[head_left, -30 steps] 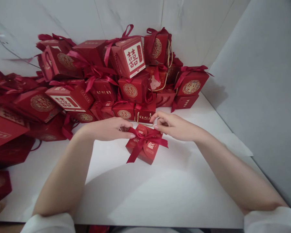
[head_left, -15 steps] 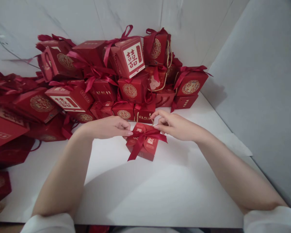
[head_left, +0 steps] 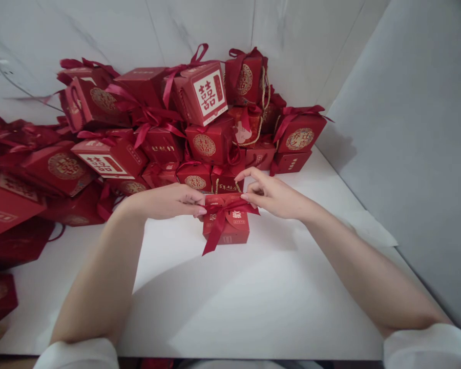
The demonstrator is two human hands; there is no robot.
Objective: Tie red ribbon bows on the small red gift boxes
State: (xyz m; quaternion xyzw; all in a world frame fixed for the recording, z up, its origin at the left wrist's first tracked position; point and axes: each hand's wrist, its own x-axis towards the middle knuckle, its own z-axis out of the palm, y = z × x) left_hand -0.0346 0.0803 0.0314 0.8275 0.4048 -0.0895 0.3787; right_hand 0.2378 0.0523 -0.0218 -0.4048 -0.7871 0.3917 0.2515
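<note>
A small red gift box (head_left: 236, 236) rests on the white table in front of me. Dark red ribbon (head_left: 217, 230) is tied in a bow across its top, with one tail hanging down the front. My left hand (head_left: 180, 200) pinches the bow's left loop between thumb and fingers. On the other side, my right hand (head_left: 271, 193) pinches the right part of the ribbon with thumb and a curled finger, its index finger raised and bent. The fingertips partly cover the ribbon ends.
Many red gift boxes (head_left: 205, 143) with ribbons and cord handles are piled behind the box and along the left. A marbled wall (head_left: 207, 25) stands behind them, a grey panel (head_left: 415, 128) on the right. The white table (head_left: 253, 302) extends toward me.
The gift box has turned, so its front face now lies nearly square to me. Both hands keep hold of the ribbon and have shifted slightly left.
</note>
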